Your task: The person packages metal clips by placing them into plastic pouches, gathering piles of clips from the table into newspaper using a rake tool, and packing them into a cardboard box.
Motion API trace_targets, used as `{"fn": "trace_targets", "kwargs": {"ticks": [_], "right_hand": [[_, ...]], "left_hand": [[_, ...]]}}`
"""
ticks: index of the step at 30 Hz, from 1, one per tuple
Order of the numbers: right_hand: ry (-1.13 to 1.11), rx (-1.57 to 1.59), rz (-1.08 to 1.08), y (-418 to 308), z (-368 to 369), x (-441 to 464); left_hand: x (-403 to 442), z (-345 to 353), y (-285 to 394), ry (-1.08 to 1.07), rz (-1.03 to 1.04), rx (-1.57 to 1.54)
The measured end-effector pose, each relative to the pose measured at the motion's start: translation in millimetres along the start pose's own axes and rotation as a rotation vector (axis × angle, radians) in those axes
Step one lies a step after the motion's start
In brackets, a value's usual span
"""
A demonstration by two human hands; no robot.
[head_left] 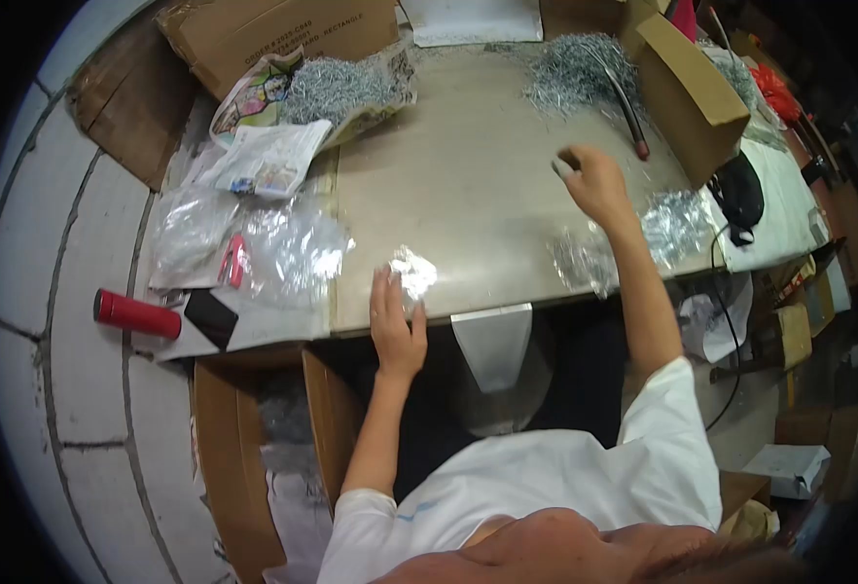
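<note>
Down at my lap: dark trousers (pixel 585 380), lost in shadow under the tabletop (pixel 468 195); the contents of the open carton (pixel 217 457) beside them are hard to make out.
Left hand (pixel 397 336): fingers straight, unclenched, their tips at a shiny clear plastic packet (pixel 416 273) on the tabletop; glare hides whether anything lies inside.
Right hand (pixel 596 185): over the tabletop, fingers curled in toward a thumb with a pale covering; I cannot tell whether I pinch anything.
Crinkled plastic packets (pixel 677 226): clear, glinting, beside my right forearm, their contents blurred by reflections.
Metal heap (pixel 580 73): thin silvery pieces, loosely tangled, beyond my right hand, a dark rod (pixel 629 122) with a reddish end lying at its edge.
Second heap (pixel 337 90): similar silvery pieces on a printed bag (pixel 239 102), far left.
Printed carton (pixel 283 39): behind that heap, its top cut off.
</note>
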State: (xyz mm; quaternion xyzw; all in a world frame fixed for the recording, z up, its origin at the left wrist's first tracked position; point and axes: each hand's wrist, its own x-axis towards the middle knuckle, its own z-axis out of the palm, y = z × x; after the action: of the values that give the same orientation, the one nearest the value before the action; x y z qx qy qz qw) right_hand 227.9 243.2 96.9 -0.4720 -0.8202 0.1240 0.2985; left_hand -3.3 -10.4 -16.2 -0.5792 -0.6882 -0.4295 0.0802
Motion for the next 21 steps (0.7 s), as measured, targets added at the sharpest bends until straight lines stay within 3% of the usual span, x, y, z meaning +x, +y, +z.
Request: {"fn": "trace_targets", "kwargs": {"ticks": [1,3,7,9,11,13,14,16,17,19,20,21], "right_hand": [[-0.077,0.018,0.007,6.1,12.9,43.3],[0.025,-0.034,-0.085,49.8,62.8,132.0],[0.234,-0.263,-0.109,129.5,122.8,235.6],[-0.063,-0.403,0.007,142.2,126.6,250.7],[-0.123,-0.385,-0.056,129.8,99.8,274.8],[0.137,-0.055,-0.152,126.4,62.5,283.0],[0.132,-0.064,-0.146,127.8,56.9,281.9],[0.002,0.077,0.099,136.7,42.9,276.8],[0.079,-0.042,0.076,139.2,50.0,273.1],[0.233,0.303,0.098,135.1,44.8,278.6],[0.23,0.308,0.096,138.2,49.0,285.9],[0.365,0.729,0.153,142.2,52.5,292.2]], "left_hand": [[-3.1,8.7,-8.1,-0.016,0.048,0.124],[-4.9,11.2,-11.9,-0.079,0.137,0.266],[-1.3,15.3,-15.5,0.0,0.093,0.206],[2.8,11.8,-17.1,-0.021,0.103,0.223],[4.4,11.3,-14.8,-0.036,0.107,0.257],[1.0,14.1,-18.0,-0.051,0.102,0.253],[0.2,15.4,-18.5,-0.045,0.108,0.256],[0.6,17.1,-17.7,-0.045,0.128,0.248],[-0.5,16.6,-16.9,-0.05,0.108,0.238],[-0.5,16.3,-16.3,-0.052,0.084,0.238],[0.6,17.1,-13.8,-0.033,0.034,0.232],[1.4,16.8,-12.0,-0.015,-0.014,0.224]]}}
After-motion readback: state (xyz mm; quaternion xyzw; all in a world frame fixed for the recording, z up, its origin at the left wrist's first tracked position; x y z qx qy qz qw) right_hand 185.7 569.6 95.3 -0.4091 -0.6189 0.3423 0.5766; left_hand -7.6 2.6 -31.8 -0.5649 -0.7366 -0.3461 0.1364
